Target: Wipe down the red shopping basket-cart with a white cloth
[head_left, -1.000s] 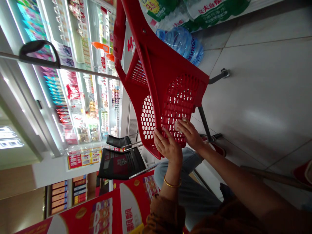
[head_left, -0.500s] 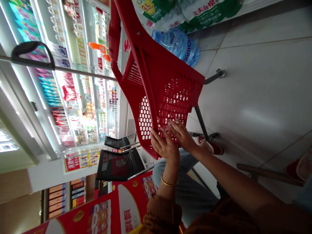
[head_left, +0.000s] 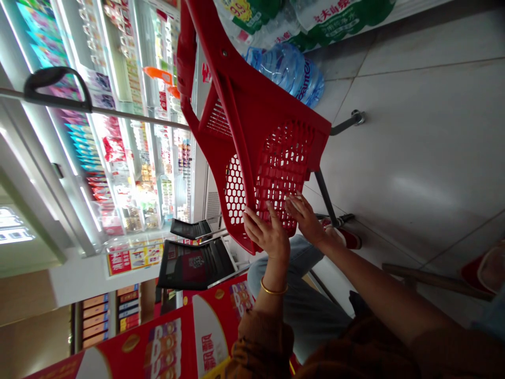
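White tile floor point(head_left: 414, 158): fills the 1 to 4 o'clock side of the view, which lies sideways, with the floor on the right and the ceiling side on the left.

Lit display shelves point(head_left: 122, 152): packed with small bright packets, from 9 to 11 o'clock.

Red plastic shopping basket point(head_left: 256, 121): at the centre, running from 12 o'clock down to about 6 o'clock, with its mesh base facing the camera and its lower corner at the hands.

Red printed cartons point(head_left: 158, 342): stacked at 7 o'clock, beyond the left forearm.

Shrink-wrapped water packs point(head_left: 339, 21): at 1 o'clock, with a blue-tinted water bottle point(head_left: 286, 71) lying just below them, beside the basket.

Metal basket legs point(head_left: 325, 197): at 3 o'clock, reaching out from the basket's edge.

Left hand point(head_left: 268, 234): open, fingers spread on the basket's lower corner, not wrapped around it; a gold bangle point(head_left: 274, 289) circles the wrist.

Right hand point(head_left: 305, 218): open, fingertips point(head_left: 294, 202) resting on the red mesh just beside the left hand, with no closed grip.

Brown sleeve point(head_left: 262, 337): at 6 o'clock, bunched on the left forearm above blue denim trousers point(head_left: 311, 310).
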`<state>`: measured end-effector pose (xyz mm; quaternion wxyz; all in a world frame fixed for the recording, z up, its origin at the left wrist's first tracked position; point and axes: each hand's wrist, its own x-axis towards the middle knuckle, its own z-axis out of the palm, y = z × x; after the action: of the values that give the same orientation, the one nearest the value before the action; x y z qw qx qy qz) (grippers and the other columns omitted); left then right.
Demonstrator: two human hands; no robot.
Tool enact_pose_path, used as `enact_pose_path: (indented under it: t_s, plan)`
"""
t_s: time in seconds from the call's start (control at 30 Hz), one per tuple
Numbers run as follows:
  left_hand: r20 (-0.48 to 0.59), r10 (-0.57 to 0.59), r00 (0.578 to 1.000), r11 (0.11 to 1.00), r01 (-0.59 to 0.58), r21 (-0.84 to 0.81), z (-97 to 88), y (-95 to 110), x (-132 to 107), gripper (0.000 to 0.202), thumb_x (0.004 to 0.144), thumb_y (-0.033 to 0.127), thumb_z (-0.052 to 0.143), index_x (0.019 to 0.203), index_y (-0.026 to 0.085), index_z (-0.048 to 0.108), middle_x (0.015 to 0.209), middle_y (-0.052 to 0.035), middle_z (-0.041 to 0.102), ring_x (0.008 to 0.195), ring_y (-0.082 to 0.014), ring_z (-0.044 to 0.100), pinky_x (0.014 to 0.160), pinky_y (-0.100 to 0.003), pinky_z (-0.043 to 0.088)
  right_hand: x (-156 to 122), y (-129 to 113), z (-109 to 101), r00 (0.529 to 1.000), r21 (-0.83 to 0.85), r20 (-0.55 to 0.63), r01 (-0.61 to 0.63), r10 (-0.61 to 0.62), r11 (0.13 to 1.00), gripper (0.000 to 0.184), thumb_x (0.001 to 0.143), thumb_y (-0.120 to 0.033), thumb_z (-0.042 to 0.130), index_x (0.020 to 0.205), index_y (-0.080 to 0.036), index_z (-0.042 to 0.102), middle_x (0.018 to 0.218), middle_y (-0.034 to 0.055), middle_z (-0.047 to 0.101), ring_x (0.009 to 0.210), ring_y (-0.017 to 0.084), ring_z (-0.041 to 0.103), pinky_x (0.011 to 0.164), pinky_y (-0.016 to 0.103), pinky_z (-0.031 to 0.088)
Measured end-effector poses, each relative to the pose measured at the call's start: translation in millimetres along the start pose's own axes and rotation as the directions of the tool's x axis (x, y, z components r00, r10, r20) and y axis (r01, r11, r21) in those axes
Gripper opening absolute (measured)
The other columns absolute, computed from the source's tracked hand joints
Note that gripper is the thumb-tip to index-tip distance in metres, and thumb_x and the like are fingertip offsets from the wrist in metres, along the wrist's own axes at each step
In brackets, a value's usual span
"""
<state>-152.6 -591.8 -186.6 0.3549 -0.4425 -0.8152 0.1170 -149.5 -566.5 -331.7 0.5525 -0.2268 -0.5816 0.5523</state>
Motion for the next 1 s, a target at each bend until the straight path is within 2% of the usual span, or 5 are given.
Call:
enact_pose_path:
  t_s: [0.27, 0.5, 0.6, 0.73, 1.0]
  plan:
    - [0.007, -0.01, 1.0, 1.0, 0.01, 0.004, 2.7, 0.6, 1.1, 0.039, 0.093, 0.02, 0.052, 0.13, 0.029, 0.057, 0.153, -0.018, 0.031, 0.145, -0.0339, 0.018, 0.11, -0.065, 0.028, -11.9, 14.8, -5.5, 1.0, 0.019, -0.001, -0.026, 0.027, 0.999, 0.042, 0.1, -0.019, 0.038, 0.14, -0.026, 0.046, 0.144, 0.0072, 0.049, 0.146, 0.021, 0.024, 0.116, 0.05, 0.035]
    - [-0.025, -0.002, 1.0, 1.0, 0.003, 0.029, 4.2, -0.5, -0.1, 0.042, 0.095, 0.017, 0.041, 0.135, 0.021, 0.052, 0.151, -0.0207, 0.035, 0.146, -0.033, 0.017, 0.111, -0.062, 0.029, 15.0, -14.2, -6.1, 0.998, 0.038, -0.068, 0.004, -0.002, 0.999, 0.041, 0.099, -0.024, 0.044, 0.139, -0.028, 0.046, 0.141, 0.0068, 0.052, 0.139, 0.021, 0.038, 0.115, 0.048, 0.038]
    - [-0.01, -0.012, 1.0, 1.0, 0.012, 0.027, 2.5, 0.1, -0.1, 0.042, 0.096, 0.017, 0.039, 0.136, 0.017, 0.051, 0.15, -0.022, 0.036, 0.146, -0.0329, 0.017, 0.112, -0.062, 0.029, 37.7, -37.2, -6.6, 0.997, 0.073, -0.069, 0.04, -0.035, 0.996, 0.044, 0.1, -0.023, 0.039, 0.143, -0.032, 0.038, 0.148, 0.0035, 0.044, 0.142, 0.019, 0.033, 0.116, 0.046, 0.038]
    - [0.019, -0.039, 0.999, 0.999, 0.039, 0.011, 0.3, 0.9, 0.2, 0.039, 0.098, 0.022, 0.038, 0.134, 0.016, 0.053, 0.149, -0.0221, 0.038, 0.145, -0.0337, 0.02, 0.112, -0.063, 0.029, 63.2, -59.9, -8.0, 0.992, 0.111, 0.007, 0.127, -0.129, 0.986, 0.04, 0.1, -0.026, 0.039, 0.139, -0.03, 0.045, 0.152, 0.0027, 0.038, 0.147, 0.021, 0.021, 0.119, 0.047, 0.033]
    - [-0.093, 0.025, 0.995, 0.999, -0.021, 0.044, 2.2, -1.5, -0.6, 0.04, 0.097, 0.015, 0.037, 0.134, 0.011, 0.051, 0.146, -0.0243, 0.041, 0.145, -0.0316, 0.024, 0.111, -0.058, 0.033, 73.1, -51.3, -10.0, 0.96, 0.058, 0.131, 0.241, -0.247, 0.969, 0.052, 0.101, -0.021, 0.034, 0.151, -0.029, 0.023, 0.155, 0.0026, 0.035, 0.149, 0.02, 0.011, 0.122, 0.048, 0.025]
